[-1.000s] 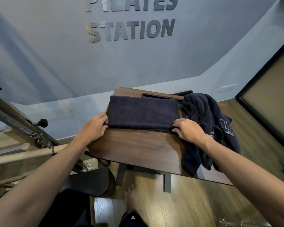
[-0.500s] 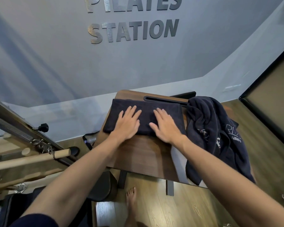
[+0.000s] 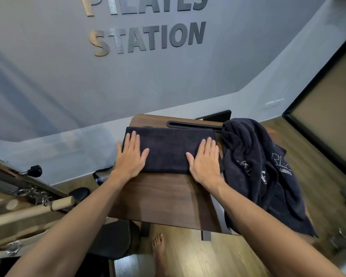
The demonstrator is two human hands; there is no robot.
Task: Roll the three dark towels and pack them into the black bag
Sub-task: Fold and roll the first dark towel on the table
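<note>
Folded dark towel flat on the wooden table, long side running left to right. Left hand pressed palm-down on its left end, right hand on its right end — fingers straight, spread. Crumpled dark towels heaped just right of it, draping over the table's edge. Bare foot on the wood floor below — "STATION" lettering on the grey wall.

one folded towel, one towel heap, two hands

The folded towel is matt, napped dark cloth; the table is smooth, faintly glossy wood.
</note>
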